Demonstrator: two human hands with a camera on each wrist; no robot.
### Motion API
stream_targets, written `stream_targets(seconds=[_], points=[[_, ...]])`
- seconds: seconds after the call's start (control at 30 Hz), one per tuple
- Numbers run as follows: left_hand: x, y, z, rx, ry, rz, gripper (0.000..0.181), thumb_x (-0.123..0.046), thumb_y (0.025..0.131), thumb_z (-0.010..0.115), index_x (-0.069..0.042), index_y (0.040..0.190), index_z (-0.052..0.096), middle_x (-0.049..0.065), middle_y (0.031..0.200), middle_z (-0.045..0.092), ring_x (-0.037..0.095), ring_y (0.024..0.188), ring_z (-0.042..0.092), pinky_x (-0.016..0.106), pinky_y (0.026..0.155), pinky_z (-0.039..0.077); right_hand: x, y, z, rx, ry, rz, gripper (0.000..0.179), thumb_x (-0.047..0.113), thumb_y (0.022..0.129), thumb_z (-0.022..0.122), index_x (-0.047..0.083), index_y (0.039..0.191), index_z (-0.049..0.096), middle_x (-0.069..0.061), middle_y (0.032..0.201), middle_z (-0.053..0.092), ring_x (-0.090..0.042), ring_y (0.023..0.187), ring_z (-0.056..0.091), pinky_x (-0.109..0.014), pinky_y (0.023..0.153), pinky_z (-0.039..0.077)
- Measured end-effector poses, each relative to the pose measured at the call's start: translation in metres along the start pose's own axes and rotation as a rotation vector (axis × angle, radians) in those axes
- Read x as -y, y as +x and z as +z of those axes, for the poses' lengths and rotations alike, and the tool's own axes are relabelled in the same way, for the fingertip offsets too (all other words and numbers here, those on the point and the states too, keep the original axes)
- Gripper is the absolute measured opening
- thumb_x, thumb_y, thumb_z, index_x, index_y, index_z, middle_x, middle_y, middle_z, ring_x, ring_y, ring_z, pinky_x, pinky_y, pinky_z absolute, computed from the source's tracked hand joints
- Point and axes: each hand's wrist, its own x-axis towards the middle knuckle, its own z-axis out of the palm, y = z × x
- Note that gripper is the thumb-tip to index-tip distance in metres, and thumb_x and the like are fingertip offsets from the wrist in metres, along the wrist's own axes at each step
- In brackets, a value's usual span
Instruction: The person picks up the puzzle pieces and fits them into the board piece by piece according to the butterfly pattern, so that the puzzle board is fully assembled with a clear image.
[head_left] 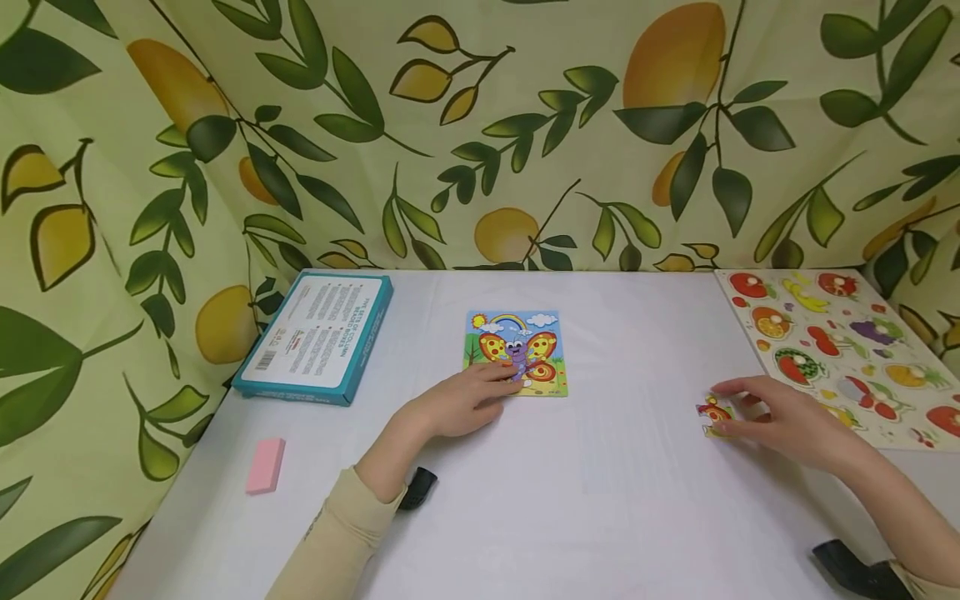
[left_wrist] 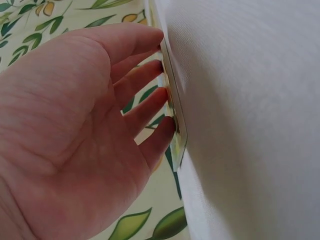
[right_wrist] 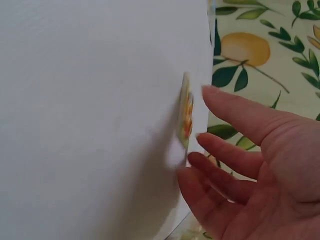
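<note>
A butterfly jigsaw puzzle (head_left: 540,322) lies flat on the table, with a sun, rainbow and clouds printed along its top. My left hand (head_left: 465,400) rests its fingertips on the puzzle's lower left part, covering some of the picture. Seen edge-on in the left wrist view, the puzzle board (left_wrist: 181,142) is thin, and the fingers touch its face. Over to the right, a small red, yellow and purple jigsaw piece (head_left: 714,412) lies on the cloth. My right hand (head_left: 787,425) is at that piece, thumb and index finger spread about it. The right wrist view shows the piece (right_wrist: 186,117) just beyond the loosely bent fingers.
A teal-edged box (head_left: 322,333) sits at the back left, and a pink block (head_left: 266,466) lies nearer the front. At the right is a fruit-picture board (head_left: 765,321), close behind my right hand. A patterned curtain (head_left: 450,167) borders the white table (head_left: 585,500).
</note>
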Motion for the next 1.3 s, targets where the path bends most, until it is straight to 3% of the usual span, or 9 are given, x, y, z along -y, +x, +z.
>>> stream_targets(seconds=[0.13, 0.3, 0.4, 0.57, 0.7, 0.93, 1.3], points=[[0.000, -0.002, 0.000, -0.008, -0.016, -0.006, 0.045, -0.016, 0.100, 0.052, -0.012, 0.145, 0.048, 0.006, 0.154, 0.037, 0.025, 0.145, 0.025, 0.040, 0.116, 0.024, -0.011, -0.007, 0.003, 0.007, -0.025, 0.003, 0.049, 0.030, 0.079, 0.082, 0.004, 0.117, 0.063, -0.016, 0.114, 0.059, -0.025, 0.094, 0.054, -0.022, 0.068, 0.048], [-0.004, -0.001, 0.001, -0.011, 0.004, -0.002, 0.046, -0.014, 0.100, 0.052, -0.012, 0.145, 0.048, 0.008, 0.153, 0.038, 0.027, 0.144, 0.027, 0.041, 0.115, 0.025, -0.006, 0.000, 0.004, 0.014, 0.039, 0.018, 0.042, 0.022, 0.082, 0.080, 0.001, 0.110, 0.056, -0.006, 0.095, 0.058, -0.013, 0.077, 0.048, -0.022, 0.059, 0.044], [-0.005, -0.001, 0.001, -0.013, 0.017, -0.008, 0.045, -0.015, 0.099, 0.052, -0.012, 0.145, 0.049, 0.009, 0.152, 0.039, 0.028, 0.143, 0.027, 0.043, 0.115, 0.026, 0.013, 0.015, 0.009, 0.023, 0.153, 0.032, 0.034, 0.021, 0.088, 0.074, 0.002, 0.110, 0.056, -0.005, 0.090, 0.061, -0.010, 0.073, 0.051, -0.023, 0.057, 0.045], [-0.005, -0.001, 0.001, -0.015, 0.032, -0.018, 0.045, -0.015, 0.100, 0.053, -0.013, 0.145, 0.049, 0.008, 0.153, 0.039, 0.028, 0.143, 0.027, 0.042, 0.115, 0.026, 0.060, 0.059, 0.033, 0.070, 0.417, 0.076, 0.035, 0.029, 0.092, 0.069, 0.002, 0.111, 0.061, -0.005, 0.092, 0.071, -0.015, 0.080, 0.062, -0.024, 0.067, 0.053], [-0.003, -0.001, 0.001, -0.013, 0.023, -0.021, 0.045, -0.016, 0.100, 0.052, -0.013, 0.144, 0.050, 0.006, 0.153, 0.039, 0.027, 0.144, 0.027, 0.041, 0.115, 0.025, 0.093, 0.094, 0.053, 0.089, 0.505, 0.126, 0.036, 0.033, 0.090, 0.070, 0.002, 0.107, 0.064, -0.003, 0.086, 0.072, -0.016, 0.080, 0.063, -0.023, 0.071, 0.054], [-0.002, 0.002, 0.004, -0.002, 0.002, -0.030, 0.044, -0.019, 0.101, 0.051, -0.015, 0.145, 0.049, 0.004, 0.154, 0.037, 0.024, 0.145, 0.026, 0.039, 0.116, 0.023, 0.117, 0.125, 0.070, 0.063, 0.420, 0.039, 0.023, 0.027, 0.090, 0.072, 0.005, 0.097, 0.069, -0.004, 0.081, 0.067, -0.017, 0.070, 0.062, -0.026, 0.066, 0.052], [-0.002, 0.002, 0.002, 0.017, 0.025, -0.037, 0.047, -0.019, 0.101, 0.051, -0.017, 0.148, 0.045, 0.004, 0.155, 0.035, 0.024, 0.145, 0.024, 0.039, 0.117, 0.022, 0.121, 0.135, 0.077, 0.011, 0.262, -0.081, 0.014, 0.022, 0.087, 0.075, 0.008, 0.087, 0.070, 0.001, 0.075, 0.064, -0.016, 0.069, 0.054, -0.027, 0.062, 0.046]])
